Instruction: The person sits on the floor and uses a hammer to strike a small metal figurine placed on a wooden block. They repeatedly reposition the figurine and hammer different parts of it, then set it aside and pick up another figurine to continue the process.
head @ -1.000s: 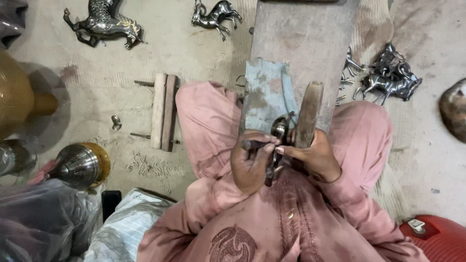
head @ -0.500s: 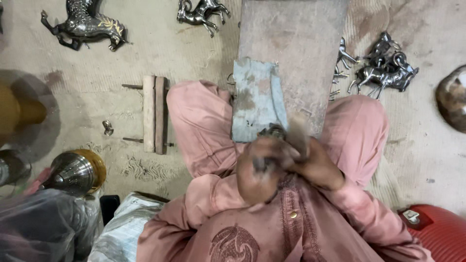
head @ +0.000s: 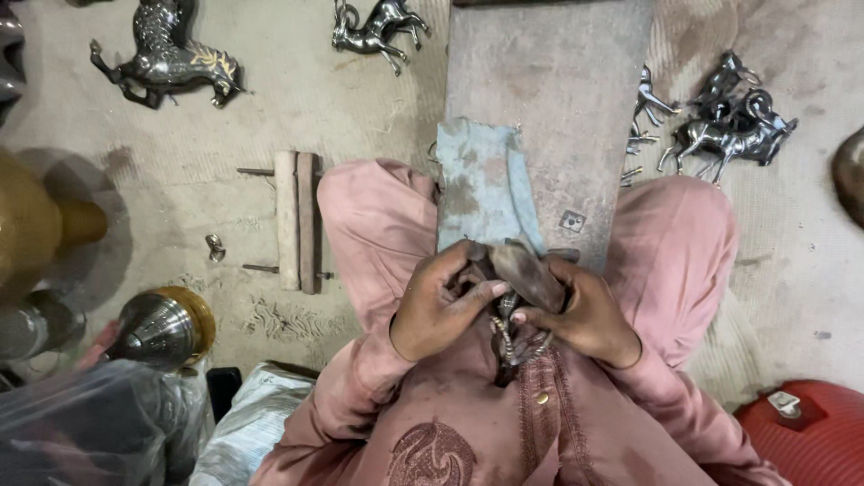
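From the head view, we sit cross-legged with both hands meeting over our lap. Our left hand (head: 441,306) curls closed around a small dark metal figure (head: 511,335), and our right hand (head: 580,315) grips a wooden-handled tool (head: 531,274) laid against it; we judge this to be hand-finishing of the piece. A next stroke would call for a steady clamp on the figure.

A blue cloth (head: 486,184) lies on the board (head: 549,81) ahead. Silver horses (head: 171,58) and deer (head: 729,121) lie on the floor. The brass vessel (head: 166,328) at left shows no contents we can tell.
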A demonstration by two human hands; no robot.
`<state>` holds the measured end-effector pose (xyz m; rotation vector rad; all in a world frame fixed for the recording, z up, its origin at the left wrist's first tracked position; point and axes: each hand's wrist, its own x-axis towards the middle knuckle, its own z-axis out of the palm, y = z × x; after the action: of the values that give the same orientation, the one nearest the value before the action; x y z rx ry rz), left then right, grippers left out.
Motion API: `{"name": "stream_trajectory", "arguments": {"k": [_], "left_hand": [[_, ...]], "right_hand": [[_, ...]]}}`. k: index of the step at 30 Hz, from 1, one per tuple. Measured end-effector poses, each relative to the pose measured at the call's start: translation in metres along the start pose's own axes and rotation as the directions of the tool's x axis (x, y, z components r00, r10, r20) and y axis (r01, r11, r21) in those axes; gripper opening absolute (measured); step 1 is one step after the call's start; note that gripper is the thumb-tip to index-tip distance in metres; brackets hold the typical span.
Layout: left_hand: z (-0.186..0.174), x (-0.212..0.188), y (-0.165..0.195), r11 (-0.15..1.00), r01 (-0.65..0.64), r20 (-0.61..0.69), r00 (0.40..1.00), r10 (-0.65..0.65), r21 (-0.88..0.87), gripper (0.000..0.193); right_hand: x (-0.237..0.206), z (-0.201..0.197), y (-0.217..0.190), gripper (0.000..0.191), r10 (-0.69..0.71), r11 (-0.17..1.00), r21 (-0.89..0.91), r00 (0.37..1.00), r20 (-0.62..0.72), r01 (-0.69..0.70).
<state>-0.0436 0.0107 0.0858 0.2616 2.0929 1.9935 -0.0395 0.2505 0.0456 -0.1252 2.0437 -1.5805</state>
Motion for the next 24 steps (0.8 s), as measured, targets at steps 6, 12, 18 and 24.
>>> {"name": "stream_trajectory", "arguments": {"k": [6, 12, 18, 24], "left_hand": [[-0.003, 0.014, 0.01, 0.99, -0.075, 0.081, 0.993, 0.085, -0.121, 0.027], [0.006, 0.005, 0.003, 0.912, 0.094, 0.087, 0.994, -0.064, -0.399, 0.032], [0.0, -0.007, -0.003, 0.967, 0.044, 0.072, 0.997, -0.026, -0.252, 0.023], [-0.01, 0.002, 0.004, 0.998, -0.037, 0.161, 0.986, 0.028, 0.051, 0.018]], "right_hand": [[0.003, -0.002, -0.002, 0.054, -0.111, 0.994, -0.016, 0.994, -0.013, 0.11], [0.006, -0.007, 0.006, 0.06, -0.145, 0.986, -0.083, 0.989, 0.035, 0.147], [0.006, -0.001, -0.001, 0.05, 0.056, 0.962, 0.254, 0.982, 0.179, -0.101], [-0.004, -0.003, -0.004, 0.059, -0.036, 0.987, 0.159, 0.997, 0.071, 0.024]]}}
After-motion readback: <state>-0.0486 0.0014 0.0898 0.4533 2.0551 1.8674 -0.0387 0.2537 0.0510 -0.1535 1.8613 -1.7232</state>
